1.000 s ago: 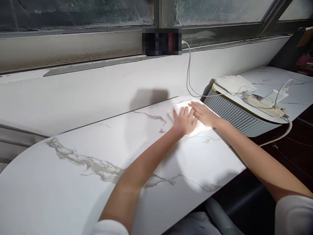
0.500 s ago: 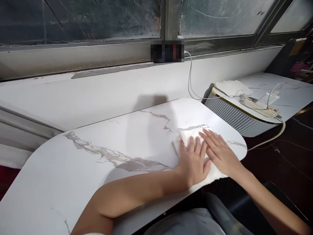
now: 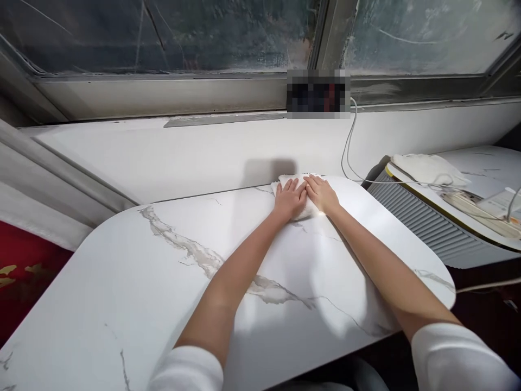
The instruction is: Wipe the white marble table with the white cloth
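Head view: two flat hands press a white cloth at the far edge of the marble table.

Left of the cloth (image 3: 293, 191), the marble table (image 3: 134, 271) gives wide free room toward its rounded left end. The left hand (image 3: 288, 199) and the right hand (image 3: 322, 194) lie open, palms down, side by side on the cloth, gripping nothing, both equally near. The cloth's long axis runs left to right, along the edge just below the white wall ledge (image 3: 183, 157). Right of the cloth, the table soon curves off; a grey ribbed appliance (image 3: 423, 228) stands near.
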Demonstrator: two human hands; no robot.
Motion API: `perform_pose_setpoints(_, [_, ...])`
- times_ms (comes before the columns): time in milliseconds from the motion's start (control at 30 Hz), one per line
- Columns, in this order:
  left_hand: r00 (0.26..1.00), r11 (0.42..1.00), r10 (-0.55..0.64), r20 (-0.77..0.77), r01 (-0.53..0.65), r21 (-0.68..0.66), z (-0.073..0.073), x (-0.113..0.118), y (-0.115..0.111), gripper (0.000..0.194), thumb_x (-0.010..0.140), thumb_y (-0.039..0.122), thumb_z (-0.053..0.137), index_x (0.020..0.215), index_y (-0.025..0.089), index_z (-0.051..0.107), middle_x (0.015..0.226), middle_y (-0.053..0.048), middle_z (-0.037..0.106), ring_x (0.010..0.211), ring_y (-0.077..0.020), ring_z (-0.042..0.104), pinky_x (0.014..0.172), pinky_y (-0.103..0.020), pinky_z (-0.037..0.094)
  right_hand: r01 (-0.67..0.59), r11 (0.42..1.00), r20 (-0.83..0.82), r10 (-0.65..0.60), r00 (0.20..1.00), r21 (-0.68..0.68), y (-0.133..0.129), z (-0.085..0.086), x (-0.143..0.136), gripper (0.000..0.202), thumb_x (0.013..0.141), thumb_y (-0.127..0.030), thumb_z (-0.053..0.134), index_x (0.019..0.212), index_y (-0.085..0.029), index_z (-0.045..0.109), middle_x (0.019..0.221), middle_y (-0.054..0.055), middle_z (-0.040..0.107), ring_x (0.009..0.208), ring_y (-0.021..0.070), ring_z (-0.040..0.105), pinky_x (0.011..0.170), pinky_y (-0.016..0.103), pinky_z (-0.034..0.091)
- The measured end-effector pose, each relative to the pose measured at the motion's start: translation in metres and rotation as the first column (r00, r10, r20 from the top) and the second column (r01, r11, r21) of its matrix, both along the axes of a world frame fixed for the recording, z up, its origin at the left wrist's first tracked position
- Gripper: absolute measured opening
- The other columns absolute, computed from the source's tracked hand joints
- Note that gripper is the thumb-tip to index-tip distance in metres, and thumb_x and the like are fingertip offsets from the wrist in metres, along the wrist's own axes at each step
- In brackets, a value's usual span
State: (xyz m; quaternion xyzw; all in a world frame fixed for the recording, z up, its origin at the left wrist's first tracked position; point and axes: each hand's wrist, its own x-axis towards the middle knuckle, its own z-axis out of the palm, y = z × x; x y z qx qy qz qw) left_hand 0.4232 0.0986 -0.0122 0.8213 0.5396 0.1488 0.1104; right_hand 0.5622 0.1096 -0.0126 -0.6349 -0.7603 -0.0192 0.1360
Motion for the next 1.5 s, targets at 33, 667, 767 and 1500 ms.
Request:
perform_pose_setpoints(33, [1.0,1.0,0.018,-0.008,-0.018,0.002,0.0,-0.003,0.003,0.051,0.1,0.038,0.017,0.148,0.028,0.03,0.156,-0.001,0.027,0.145,-0.0191,0.018,0.117,-0.049,0.008,-0.013,1.0,-0.008,0.013,1.0,0.001,0.006,0.0,-0.004,0.05,0.097,-0.03,0.021,0.14,-0.017,0.044,0.148,0.009,0.042,0.137,0.027,0.036,0.111,0.048,0.029])
perform_pose_setpoints(667, [0.94,0.959,-0.227,-0.253,0.261,0.109,0.018,-0.015,-0.216,0.062,0.095,0.038,0.032,0.148,0.005,0.03,0.151,-0.025,0.03,0.138,-0.043,0.027,0.104,-0.065,0.029,-0.182,0.979,0.084,0.174,0.981,0.096,-0.223,-0.012,0.01,0.057,0.098,-0.03,0.024,0.153,-0.019,0.017,0.156,0.011,0.026,0.144,0.0287,0.019,0.111,0.054,0.031])
perform_pose_setpoints(767, [0.922,0.941,-0.286,-0.26,0.322,0.104,0.021,-0.023,-0.248,0.06,0.094,0.038,0.033,0.145,0.006,0.036,0.15,-0.024,0.032,0.139,-0.0412,0.028,0.104,-0.064,0.033,-0.174,0.98,0.05,0.17,0.984,0.094,-0.264,-0.007,0.003,0.067,0.095,-0.03,0.029,0.154,-0.025,0.0,0.159,0.007,0.016,0.145,0.029,0.015,0.11,0.058,0.032])
perform_pose_setpoints(1500, [0.99,0.992,0.125,-0.059,-0.125,-0.004,0.006,-0.087,-0.035,0.05,0.097,0.033,0.026,0.146,0.024,0.034,0.156,-0.004,0.027,0.144,-0.0205,0.02,0.116,-0.052,0.012,-0.17,0.985,-0.234,0.166,0.958,0.001,-0.017,-0.001,-0.089,0.047,0.092,-0.029,0.032,0.134,-0.019,0.051,0.146,0.008,0.045,0.136,0.0231,0.037,0.113,0.045,0.026])
